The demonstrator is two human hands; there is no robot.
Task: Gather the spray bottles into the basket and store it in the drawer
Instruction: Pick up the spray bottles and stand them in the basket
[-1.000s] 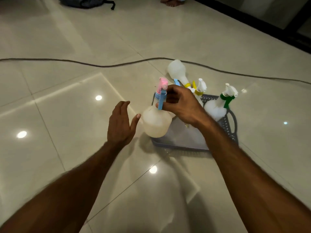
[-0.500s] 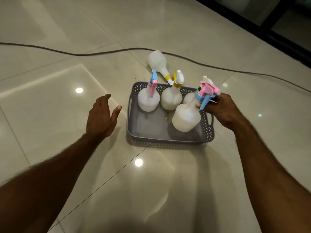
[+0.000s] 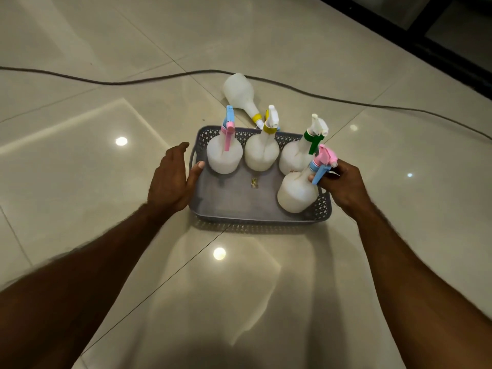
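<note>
Since 0.5 s ago the left hand (image 3: pixel 170 182) has come in from the open floor to the left end of the grey basket (image 3: pixel 239 209), where its thumb now touches the rim by the handle slot while the fingers stay straight and relaxed, holding nothing. The right hand (image 3: pixel 343 185) still has its fingers curled round the neck of the pink-topped bottle with the blue trigger (image 3: pixel 298 190), and the bottle's base now sits down in the basket's near right corner. 3 more bottles stand upright along the far wall of the basket: one with a pink trigger (image 3: pixel 225 155) on the left, one with a yellow collar (image 3: pixel 262 153) in the middle, and one with a green trigger (image 3: pixel 295 155) on the right. A 5th bottle (image 3: pixel 239 94) lies on its side on the tiled floor (image 3: pixel 80 155) just behind the basket, near a dark cable (image 3: pixel 106 82).
</note>
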